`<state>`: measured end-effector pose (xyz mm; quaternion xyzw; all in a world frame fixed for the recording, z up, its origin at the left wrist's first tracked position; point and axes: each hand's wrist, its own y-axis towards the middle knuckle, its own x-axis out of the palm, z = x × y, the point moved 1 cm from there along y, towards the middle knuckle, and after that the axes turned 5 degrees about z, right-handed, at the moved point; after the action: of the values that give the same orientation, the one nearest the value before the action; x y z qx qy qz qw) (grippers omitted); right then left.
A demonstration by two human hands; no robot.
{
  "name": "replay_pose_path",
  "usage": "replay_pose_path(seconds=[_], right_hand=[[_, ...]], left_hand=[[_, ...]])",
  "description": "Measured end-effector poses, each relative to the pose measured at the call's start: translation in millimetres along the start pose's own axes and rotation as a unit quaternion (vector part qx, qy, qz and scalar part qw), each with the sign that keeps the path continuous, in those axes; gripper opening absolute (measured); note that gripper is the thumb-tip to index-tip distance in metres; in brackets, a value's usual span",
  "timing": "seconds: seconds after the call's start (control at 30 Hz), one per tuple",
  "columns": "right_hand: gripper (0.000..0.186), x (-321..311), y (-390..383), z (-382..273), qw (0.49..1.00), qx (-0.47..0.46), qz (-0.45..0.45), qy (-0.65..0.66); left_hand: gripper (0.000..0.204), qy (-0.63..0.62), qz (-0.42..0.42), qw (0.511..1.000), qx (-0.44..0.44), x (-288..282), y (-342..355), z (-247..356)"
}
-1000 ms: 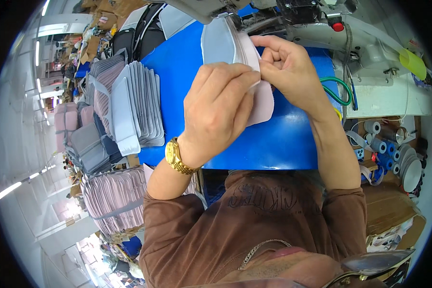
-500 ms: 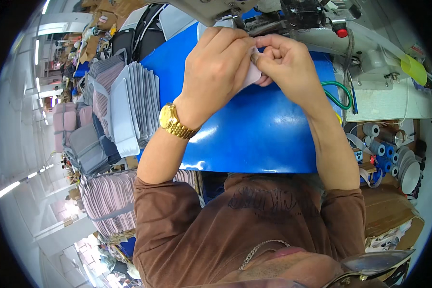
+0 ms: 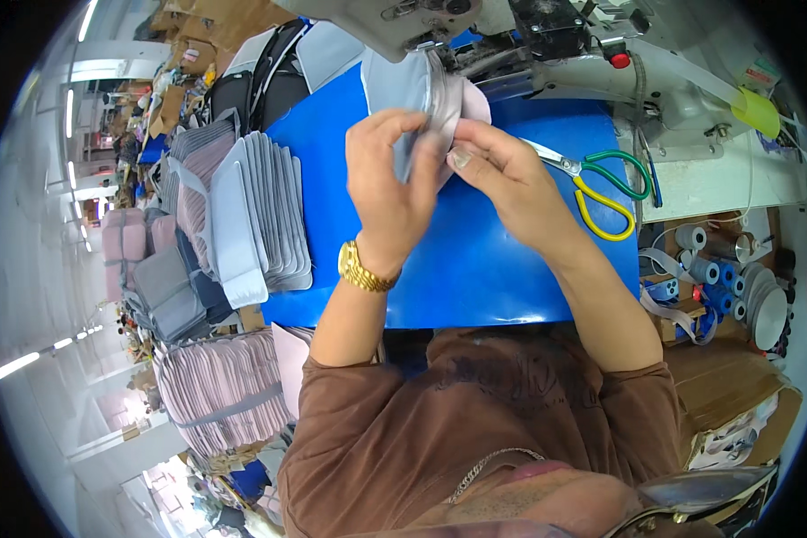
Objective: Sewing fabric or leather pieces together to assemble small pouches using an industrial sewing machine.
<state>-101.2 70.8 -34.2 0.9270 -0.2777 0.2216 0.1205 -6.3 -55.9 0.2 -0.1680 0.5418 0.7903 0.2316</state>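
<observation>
two hands pinching a grey fabric piece at a sewing machine

far to the left of the hands, stacks of grey and pink fabric pieces (image 3: 242, 215) stand on edge, their nearest row lying along the left border of the blue table top (image 3: 475, 269). the left hand (image 3: 390, 184) rises from a forearm that comes up from the lower edge, with a gold wristwatch (image 3: 360, 267) at the wrist; its fingers are curled and closed on the near edge of the grey fabric piece (image 3: 412, 90). the piece stands just above both hands, folded together with a pale pink layer, its upper part lying under the sewing machine head (image 3: 403, 18). the right hand (image 3: 502, 175) meets the left at the same fold, thumb and forefinger pinched on the cloth, the other fingers bent. just right of the right hand, scissors with green and yellow handles (image 3: 605, 184) lie on the table top, blades pointing toward the hand. below the hands a bare stretch of blue surface runs to the near table edge. beyond the right border, well apart from the hands, spools of thread (image 3: 708, 260) sit lower down.
</observation>
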Motion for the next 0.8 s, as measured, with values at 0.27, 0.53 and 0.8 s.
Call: replay_pose_path(seconds=[0.27, 0.53, 0.8], right_hand=[[0.036, -2.2, 1.4, -38.9, 0.984, 0.020, 0.060, -0.166], [0.045, 1.0, 22.8, 15.5, 0.986, 0.131, 0.058, -0.082], [0.048, 0.7, 26.3, 52.7, 0.989, 0.133, 0.058, 0.020]], left_hand=[[0.052, 0.103, -0.096, 0.968, 0.208, -8.4, 25.4, -6.4], [0.043, 0.228, -0.193, 0.901, 0.316, -32.2, 38.2, -4.0], [0.033, 0.124, -0.193, 0.947, 0.225, -13.5, 32.9, 1.6]])
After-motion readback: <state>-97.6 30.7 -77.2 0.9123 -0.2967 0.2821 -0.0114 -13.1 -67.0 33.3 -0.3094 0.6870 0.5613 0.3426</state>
